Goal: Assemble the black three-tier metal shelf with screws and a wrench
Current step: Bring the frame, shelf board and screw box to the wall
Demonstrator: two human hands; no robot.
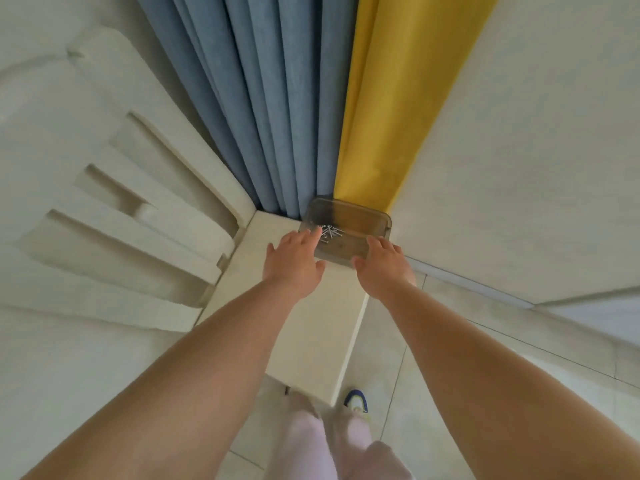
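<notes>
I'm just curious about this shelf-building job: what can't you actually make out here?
- Screws in the clear box: too small and blurred to count.
- Right hand: its fingertips are hidden at the box's rim, so its grip is unclear.
- Shelf parts and wrench: nowhere in the head view.

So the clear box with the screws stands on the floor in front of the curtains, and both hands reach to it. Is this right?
Not quite. The head view shows the clear box with the screws standing on a cream ledge, not the floor. It is in front of the curtains, and the left hand and right hand reach to it.
</notes>
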